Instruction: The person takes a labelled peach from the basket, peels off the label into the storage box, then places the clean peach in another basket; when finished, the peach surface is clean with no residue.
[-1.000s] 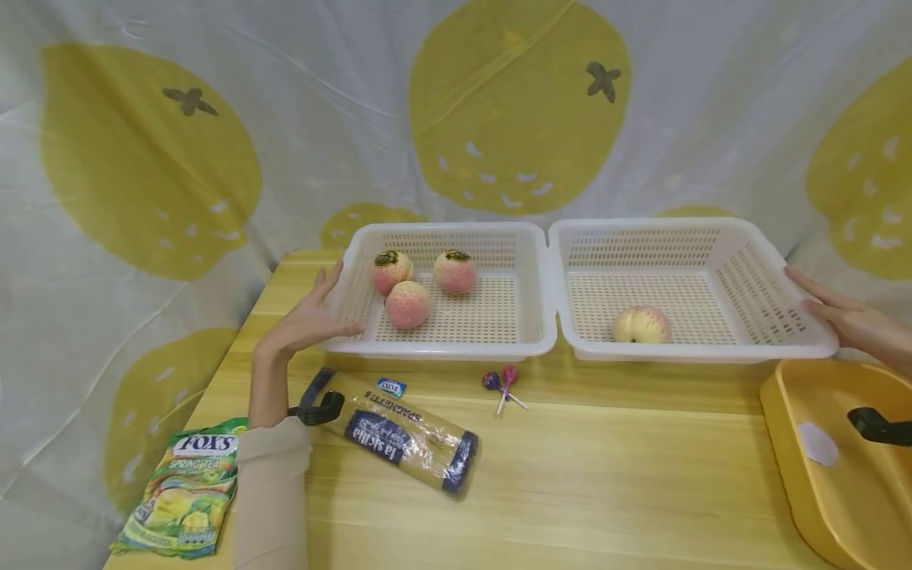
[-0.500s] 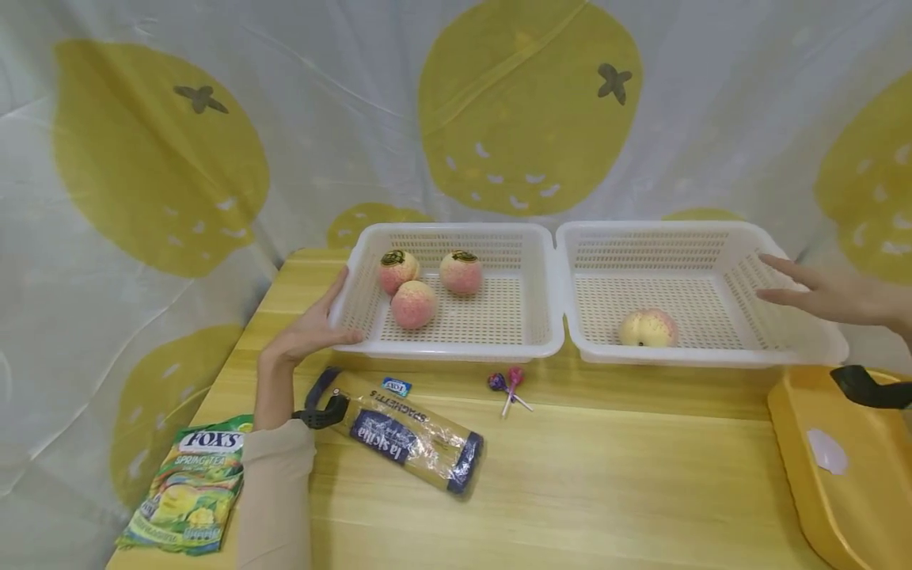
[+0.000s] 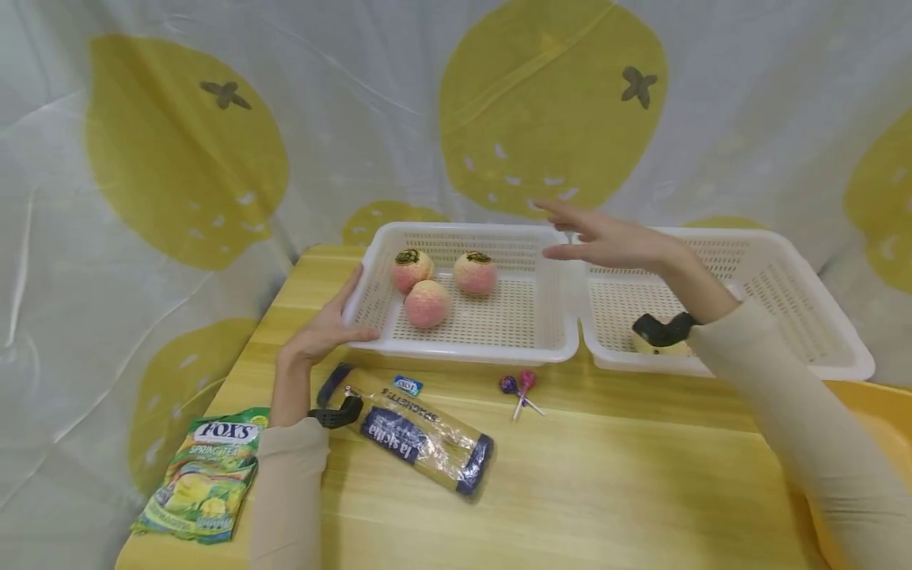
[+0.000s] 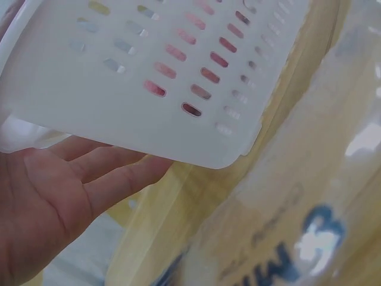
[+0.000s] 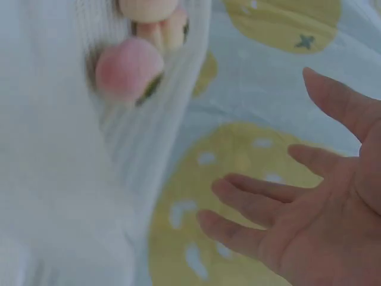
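Two white plastic baskets stand side by side against the back curtain. My left hand (image 3: 321,328) rests on the outer end of the left basket (image 3: 477,348), fingers fairly straight along its wall and thumb at the front corner. The left wrist view shows those fingers (image 4: 113,173) under the slotted wall. Several peaches (image 3: 427,305) lie in this basket. My right hand (image 3: 613,237) hangs over the spot where the baskets meet, fingers spread and holding nothing. In the right basket (image 3: 819,317), a peach (image 3: 648,347) is partly covered by the right wrist's black camera mount.
A spaghetti packet (image 3: 416,427) lies before the left basket, with a small Fox's sweet (image 3: 408,385) and two lollipops (image 3: 526,381) close by. A green Fox's sweets bag (image 3: 207,475) is at the table's left edge. A yellow bin (image 3: 879,408) stands right, partly behind my sleeve.
My right hand has left the right basket's outer end and swung left over the place where the baskets meet. My left hand stays at the left basket. The head view has shifted slightly.
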Available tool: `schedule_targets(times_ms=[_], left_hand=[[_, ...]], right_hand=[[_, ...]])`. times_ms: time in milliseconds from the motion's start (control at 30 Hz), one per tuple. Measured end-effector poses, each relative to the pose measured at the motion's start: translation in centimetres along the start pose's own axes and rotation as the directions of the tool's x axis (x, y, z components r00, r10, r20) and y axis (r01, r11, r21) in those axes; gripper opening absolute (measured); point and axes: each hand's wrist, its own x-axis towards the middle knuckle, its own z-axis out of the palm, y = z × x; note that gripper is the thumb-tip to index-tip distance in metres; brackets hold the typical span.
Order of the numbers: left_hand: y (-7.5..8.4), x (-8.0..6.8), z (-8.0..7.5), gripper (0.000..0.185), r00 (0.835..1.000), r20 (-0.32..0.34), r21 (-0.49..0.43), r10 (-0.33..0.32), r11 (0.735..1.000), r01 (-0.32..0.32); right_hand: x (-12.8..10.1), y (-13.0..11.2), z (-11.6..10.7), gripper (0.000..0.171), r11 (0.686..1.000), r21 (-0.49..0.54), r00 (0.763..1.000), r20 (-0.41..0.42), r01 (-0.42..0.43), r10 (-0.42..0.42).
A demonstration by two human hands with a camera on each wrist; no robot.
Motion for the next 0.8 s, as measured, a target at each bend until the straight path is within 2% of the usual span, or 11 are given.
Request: schedule_targets(times_ms=[167,367,567,800], left_hand=[[0.1,0.1,0.5,0.122,1.0,0.008,-0.01,0.009,1.0,-0.009],[0.0,0.3,1.2,0.122,1.0,0.019,-0.038,0.02,0.999,-0.02],[0.1,0.3,1.4,0.121,1.0,0.024,-0.048,0.02,0.999,-0.019],[0.2,0.1,1.3,0.122,1.0,0.029,-0.068,0.008,0.998,-0.006]], right_hand=[[5.7,0.3,2.3,0.08,0.993,0.116,0.999,0.05,-0.003,-0.003],[9.8,0.7,4.4,0.076,0.983,0.176,0.994,0.104,-0.05,0.032],[12.2,1.8,5.9,0.067,0.977,0.149,0.983,0.128,-0.153,0.134],[13.5,1.8,7.1,0.059,0.984,0.091,0.987,0.066,-0.151,0.146]])
